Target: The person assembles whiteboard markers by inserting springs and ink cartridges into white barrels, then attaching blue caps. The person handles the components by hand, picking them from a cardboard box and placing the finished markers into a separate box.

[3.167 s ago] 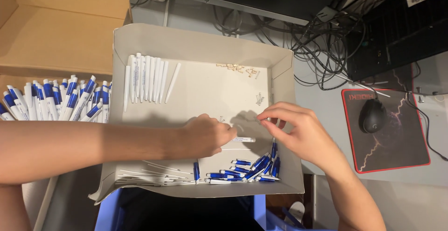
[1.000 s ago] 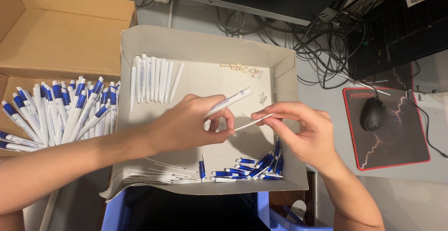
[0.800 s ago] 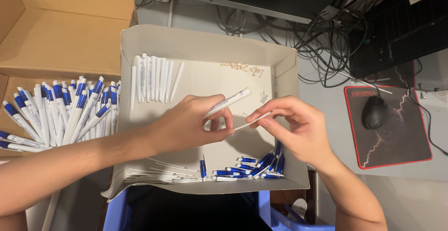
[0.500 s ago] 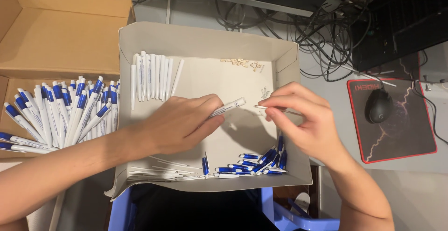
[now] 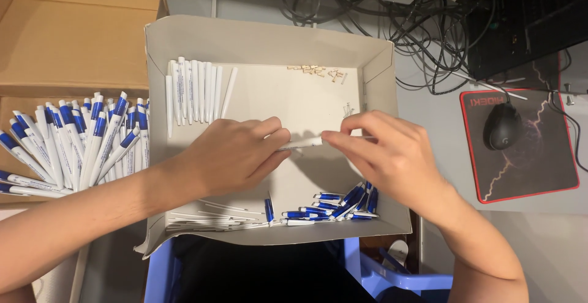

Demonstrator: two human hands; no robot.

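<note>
Where a second ago my hands held barrel and refill apart, my left hand (image 5: 236, 156) and right hand (image 5: 392, 156) now pinch one white pen (image 5: 304, 143) together, refill seemingly seated, over the tray (image 5: 269, 39), at 12 o'clock from the blue caps (image 5: 343, 205).

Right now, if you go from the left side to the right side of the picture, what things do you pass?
Blue-and-white pens in the brown box → row of white pen barrels → left hand → white pen barrel held between both hands → right hand → black mouse on its mat.
</note>
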